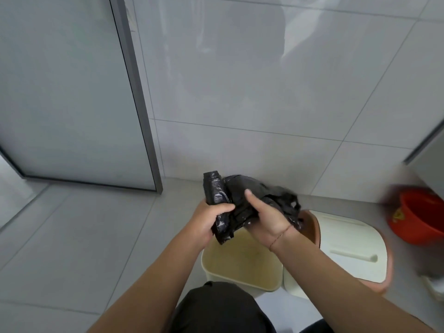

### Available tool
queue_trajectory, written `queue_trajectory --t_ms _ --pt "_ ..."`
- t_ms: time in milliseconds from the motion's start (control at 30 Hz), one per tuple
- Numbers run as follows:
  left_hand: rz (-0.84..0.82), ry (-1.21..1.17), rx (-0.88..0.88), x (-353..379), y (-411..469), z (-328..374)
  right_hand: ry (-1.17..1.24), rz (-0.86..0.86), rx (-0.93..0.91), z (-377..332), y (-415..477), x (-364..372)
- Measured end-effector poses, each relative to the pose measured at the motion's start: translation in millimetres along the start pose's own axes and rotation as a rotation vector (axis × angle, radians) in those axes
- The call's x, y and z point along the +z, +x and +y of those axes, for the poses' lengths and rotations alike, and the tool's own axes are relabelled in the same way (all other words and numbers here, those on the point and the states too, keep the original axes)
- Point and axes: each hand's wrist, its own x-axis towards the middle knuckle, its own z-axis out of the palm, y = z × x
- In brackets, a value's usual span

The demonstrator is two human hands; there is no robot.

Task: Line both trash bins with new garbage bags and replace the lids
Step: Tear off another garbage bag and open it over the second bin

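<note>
Nearby, red bucket point(418, 217) right of unlined bin point(240, 265), lid point(350, 246).

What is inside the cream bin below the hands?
The cream bin shows bare yellowish walls, no liner. Its bottom is hidden behind the forearms and black garbage bags.

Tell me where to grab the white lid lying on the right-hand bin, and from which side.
Grip the white lid by its raised bar handle, coming straight down from above. It lies flat across the pinkish bin with the bar facing up, and both hands are full of black bags.
</note>
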Motion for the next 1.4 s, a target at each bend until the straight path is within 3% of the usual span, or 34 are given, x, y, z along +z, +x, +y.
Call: queue_trajectory --t_ms 100,233,700,933,1000,1167,1400 --pt "-0.118 -0.183 -0.082 -12 -7 -5 0.176 0.192 -0.045 -5 9 -10" --pt "-0.131 -0.389 0.02 -33 -7 -12 0.241 0.305 -0.033 -13 8 -15" --pt "-0.081 -0.375 0.024 -71 -13 -16 0.263 0.402 -0.097 -32 17 -35" --pt "0.062 -0.413 0.037 -116 -13 -14 0.324 0.487 -0.154 -53 20 -52" --pt "0.109 -0.443 -0.032 -134 -8 -16 0.338 0.519 -0.191 -61 20 -63" --pt "0.345 0.114 -0.367 -173 11 -38 0.295 0.528 -0.154 -58 34 -75" --pt "0.509 0.42 -0.477 -206 60 -98 0.177 0.475 -0.107 -38 84 -76"
